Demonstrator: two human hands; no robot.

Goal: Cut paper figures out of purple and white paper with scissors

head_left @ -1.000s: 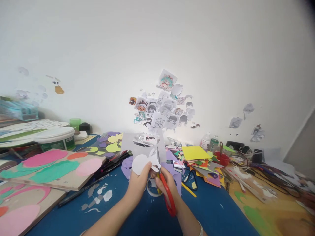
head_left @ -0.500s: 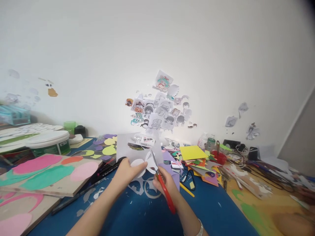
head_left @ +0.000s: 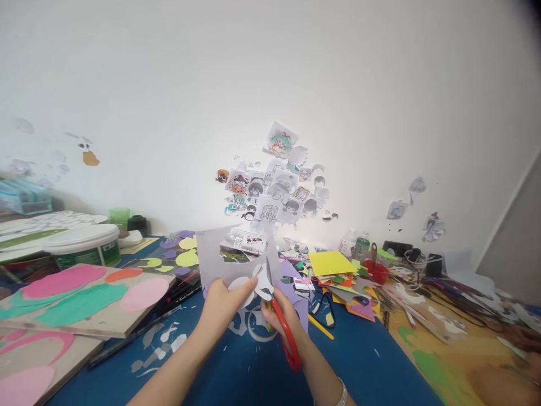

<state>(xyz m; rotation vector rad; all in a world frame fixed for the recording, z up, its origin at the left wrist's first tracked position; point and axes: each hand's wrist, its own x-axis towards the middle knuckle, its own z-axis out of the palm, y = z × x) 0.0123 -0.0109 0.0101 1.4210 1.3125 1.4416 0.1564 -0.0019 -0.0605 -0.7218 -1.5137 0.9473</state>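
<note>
Low in the middle of the head view, my left hand point(head_left: 226, 299) pinches a sheet of white paper point(head_left: 208, 256) between thumb and fingers. A large hole is cut in the sheet, and a bottle point(head_left: 243, 241) behind shows through it. My right hand point(head_left: 281, 316) is closed round the red-handled scissors point(head_left: 289, 341). Their blades point up and away from me, on the paper just right of my left thumb, beside a curved white part. Under my hands lie a roll of tape point(head_left: 257, 338) and a purple sheet point(head_left: 302, 313).
At right is a stack of coloured paper point(head_left: 332, 264) with a yellow pencil-like stick point(head_left: 321, 327) before it. Boards with coloured cut-outs point(head_left: 84, 299) and a white-lidded tub point(head_left: 80, 239) stand left. Drawings point(head_left: 279, 192) hang on the wall. A blurred hand point(head_left: 502, 383) shows at far right.
The paper and my left hand have shifted slightly, and the sheet is tilted more. The scissor blades have moved a little to the right along the paper.
</note>
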